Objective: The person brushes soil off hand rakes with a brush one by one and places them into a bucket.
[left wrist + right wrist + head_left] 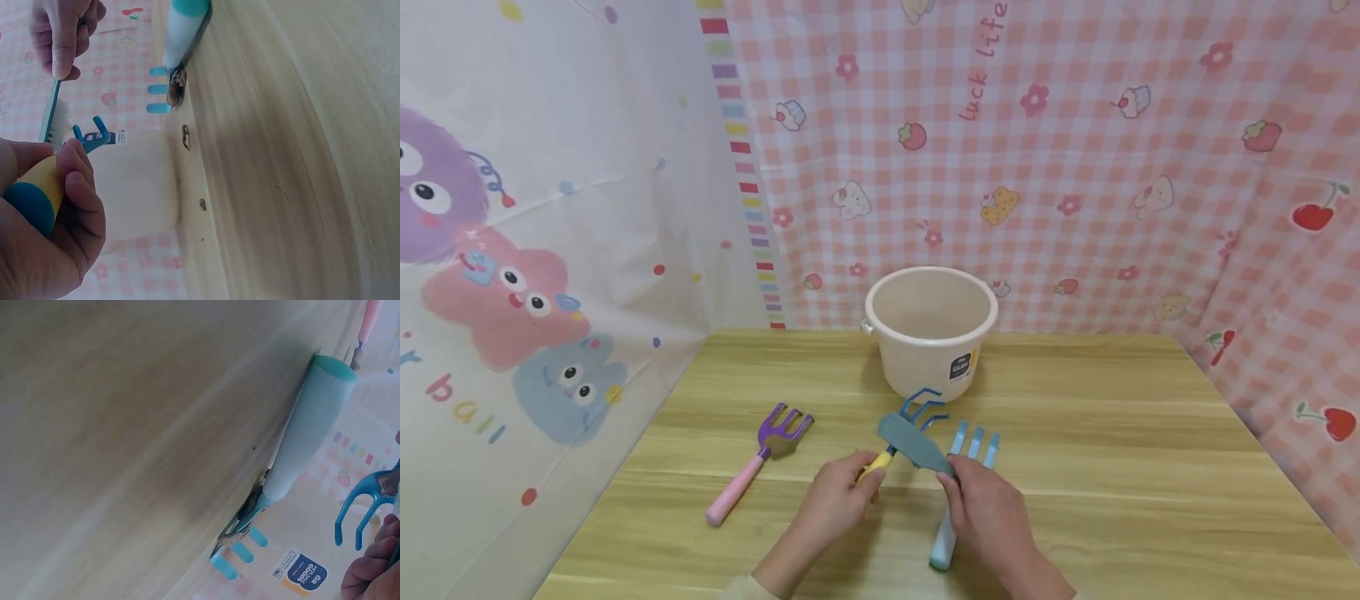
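My left hand (838, 496) grips the yellow handle of a small hand rake (47, 181) with curved blue tines. In my right hand (992, 504) is a grey-green brush (917, 443), its handle pinched between thumb and fingers. The brush lies across the rake's neck in the head view; whether its bristles touch the rake cannot be told. Pale bristles show in the left wrist view. Below my right hand, a white-handled garden fork (943, 542) with light blue tines lies on the table, brown dirt (177, 87) stuck at its neck.
A cream bucket (917, 362) stands at the back of the wooden table (1120, 433). A purple fork (737, 487) with a pink handle lies on the left, dirt on its head. Brown crumbs (185, 137) dot the tabletop. Patterned sheets (1045, 167) enclose the back and sides.
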{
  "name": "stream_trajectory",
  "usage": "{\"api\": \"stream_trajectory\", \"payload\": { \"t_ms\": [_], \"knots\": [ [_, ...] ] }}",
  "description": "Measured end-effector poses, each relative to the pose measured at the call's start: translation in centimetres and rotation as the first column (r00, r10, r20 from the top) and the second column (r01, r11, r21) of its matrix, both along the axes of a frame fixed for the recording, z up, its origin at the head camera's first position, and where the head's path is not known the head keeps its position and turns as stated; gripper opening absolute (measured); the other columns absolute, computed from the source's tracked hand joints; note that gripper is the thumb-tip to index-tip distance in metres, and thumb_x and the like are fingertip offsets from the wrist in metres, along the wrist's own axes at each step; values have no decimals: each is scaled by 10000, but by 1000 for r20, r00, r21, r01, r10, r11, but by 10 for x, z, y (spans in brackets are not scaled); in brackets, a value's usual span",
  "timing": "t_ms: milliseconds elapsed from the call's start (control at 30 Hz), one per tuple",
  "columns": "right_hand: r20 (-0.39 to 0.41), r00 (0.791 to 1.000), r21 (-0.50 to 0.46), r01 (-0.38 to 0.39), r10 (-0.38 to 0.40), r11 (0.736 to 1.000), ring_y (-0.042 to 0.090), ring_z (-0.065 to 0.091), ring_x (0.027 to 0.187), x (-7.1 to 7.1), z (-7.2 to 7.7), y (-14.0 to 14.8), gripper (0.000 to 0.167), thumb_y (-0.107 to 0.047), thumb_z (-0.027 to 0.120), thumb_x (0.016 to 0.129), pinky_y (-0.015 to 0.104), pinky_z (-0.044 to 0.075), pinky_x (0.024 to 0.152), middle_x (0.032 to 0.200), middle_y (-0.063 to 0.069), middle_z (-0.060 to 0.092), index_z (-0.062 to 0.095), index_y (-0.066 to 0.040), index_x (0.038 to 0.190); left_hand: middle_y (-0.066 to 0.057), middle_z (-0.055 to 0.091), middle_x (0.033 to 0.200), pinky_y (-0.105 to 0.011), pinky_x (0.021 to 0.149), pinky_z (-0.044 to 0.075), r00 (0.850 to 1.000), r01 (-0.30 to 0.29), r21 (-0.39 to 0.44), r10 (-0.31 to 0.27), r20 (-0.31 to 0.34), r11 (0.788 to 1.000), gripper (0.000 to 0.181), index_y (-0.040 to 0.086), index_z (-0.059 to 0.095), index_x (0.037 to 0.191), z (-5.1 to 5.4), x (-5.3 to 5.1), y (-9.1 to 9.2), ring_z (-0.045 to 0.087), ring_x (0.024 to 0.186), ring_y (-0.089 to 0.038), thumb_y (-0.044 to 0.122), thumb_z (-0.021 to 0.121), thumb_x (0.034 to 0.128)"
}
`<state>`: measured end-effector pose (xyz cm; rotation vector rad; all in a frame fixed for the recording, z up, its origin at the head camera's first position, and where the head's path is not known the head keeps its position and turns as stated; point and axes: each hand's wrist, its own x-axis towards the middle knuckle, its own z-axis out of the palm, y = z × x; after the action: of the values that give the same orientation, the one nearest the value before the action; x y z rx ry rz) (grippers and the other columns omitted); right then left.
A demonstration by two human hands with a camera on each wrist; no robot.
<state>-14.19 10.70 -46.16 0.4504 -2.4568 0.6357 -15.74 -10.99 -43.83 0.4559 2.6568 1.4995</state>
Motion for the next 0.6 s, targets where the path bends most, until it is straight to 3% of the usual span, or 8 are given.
{"api": "stream_trajectory", "payload": {
  "t_ms": [100,267,500,600],
  "knots": [
    [53,998,-45,36,-33,998,90,485,561,-3,2,4,119,-164,701,924,275,406,480,681,-76,531,601,-137,867,-32,618,699,-189,431,383,999,33,-13,-33,15,999,251,-17,665,1149,-2,1,0,470,513,-62,153,568,991],
    [21,997,-113,70,-68,991,105,488,547,-7,5,12,113,-123,710,908,304,415,487,653,-58,525,605,-104,873,-40,616,714,-192,441,389,997,37,0,-37,65,999,266,-31,655,1159,-6,1,-1,493,537,-87,156,535,1013],
    [77,994,-120,-66,76,991,20,394,540,-1,6,5,86,-135,701,922,216,360,472,637,-131,440,626,-104,892,-58,606,704,-188,417,335,997,6,27,-8,78,1000,288,0,659,1154,-4,-2,-1,449,500,-86,202,487,1042],
    [101,993,-81,-54,62,995,37,413,552,1,6,1,84,-145,688,932,230,373,483,638,-118,445,641,-75,930,-30,587,684,-196,411,336,998,24,24,-26,66,999,288,14,662,1135,-2,-2,0,447,493,-84,217,478,1049]
  ]
}}
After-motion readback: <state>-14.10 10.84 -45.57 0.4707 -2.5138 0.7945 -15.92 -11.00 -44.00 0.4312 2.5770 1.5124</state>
